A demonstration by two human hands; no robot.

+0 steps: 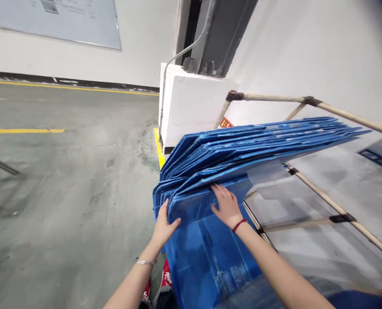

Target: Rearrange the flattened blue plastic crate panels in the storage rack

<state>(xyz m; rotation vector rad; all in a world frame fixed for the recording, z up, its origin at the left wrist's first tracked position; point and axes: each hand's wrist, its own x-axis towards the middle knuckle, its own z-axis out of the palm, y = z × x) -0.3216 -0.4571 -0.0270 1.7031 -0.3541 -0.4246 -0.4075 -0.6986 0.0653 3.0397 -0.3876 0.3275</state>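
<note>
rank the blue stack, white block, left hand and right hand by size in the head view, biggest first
1. Blue stack
2. White block
3. Left hand and right hand: these look alike, so I won't rank them. Both are near the camera, which may make them look bigger.

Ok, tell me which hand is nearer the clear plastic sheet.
Right. The right hand rests on the folded blue plastic stack, just left of the clear plastic sheet; the left hand is farther left, at the stack's edge.
</note>
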